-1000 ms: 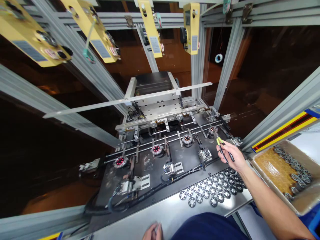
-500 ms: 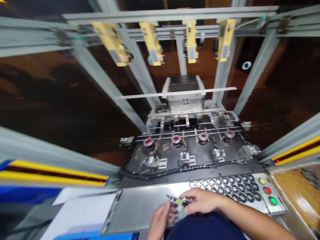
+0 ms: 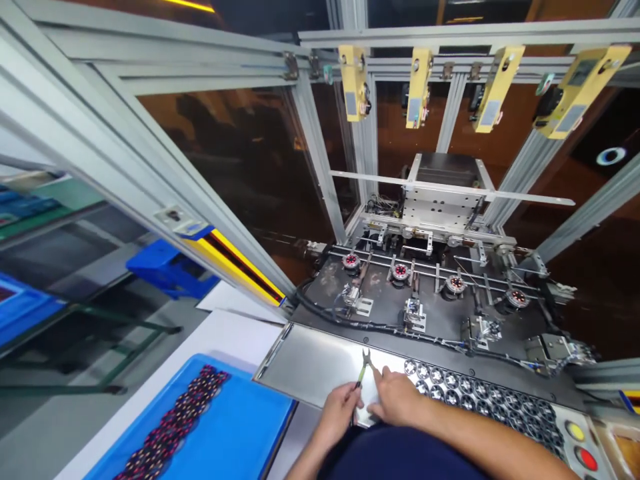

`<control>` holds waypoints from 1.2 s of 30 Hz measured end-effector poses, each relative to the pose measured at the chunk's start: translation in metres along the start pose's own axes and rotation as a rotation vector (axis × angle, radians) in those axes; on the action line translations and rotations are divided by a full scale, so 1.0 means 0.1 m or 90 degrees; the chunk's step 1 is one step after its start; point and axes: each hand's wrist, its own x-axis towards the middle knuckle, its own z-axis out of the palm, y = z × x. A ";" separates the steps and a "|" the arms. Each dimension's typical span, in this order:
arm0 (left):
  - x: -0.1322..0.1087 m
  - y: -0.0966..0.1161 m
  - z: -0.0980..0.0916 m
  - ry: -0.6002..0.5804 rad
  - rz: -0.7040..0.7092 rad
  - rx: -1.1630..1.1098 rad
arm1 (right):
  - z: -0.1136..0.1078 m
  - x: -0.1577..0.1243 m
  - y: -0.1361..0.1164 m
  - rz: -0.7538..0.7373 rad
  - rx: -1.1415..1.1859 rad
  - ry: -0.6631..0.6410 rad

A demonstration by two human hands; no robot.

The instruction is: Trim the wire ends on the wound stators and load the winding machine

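A pair of nippers [image 3: 367,359] with green-and-black handles points away from me, jaws apart, above the bare metal tray [image 3: 310,363]. My left hand [image 3: 341,408] is closed around the left green handle. My right hand [image 3: 400,399] lies at the other handle, its fingers bent against it; the handle's lower part is hidden by that hand. To the right of my right hand, several rows of small round black-and-silver parts [image 3: 467,385] lie on the tray.
A blue tray [image 3: 235,427] at left holds rows of red-and-black wound parts [image 3: 173,423]. Ahead is a black machine plate [image 3: 325,293] with fixtures and round parts [image 3: 400,272]. Yellow and red buttons [image 3: 586,459] sit at right. A yellow light bar [image 3: 245,265] edges the frame.
The view has swung left, bringing the blue tray into sight. The nippers, held in my right hand before, now point forward with their handles spread and my left hand on one.
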 end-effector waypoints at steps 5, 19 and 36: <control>-0.06 0.10 -0.10 0.060 0.114 0.207 | -0.51 -0.33 0.21 -0.107 -0.058 0.049; 1.79 2.21 -1.73 0.115 0.396 0.646 | -2.20 0.65 1.28 -0.192 -0.154 0.315; 2.60 1.86 -1.66 -0.032 0.341 0.802 | -1.94 1.20 1.51 -0.192 -0.170 0.304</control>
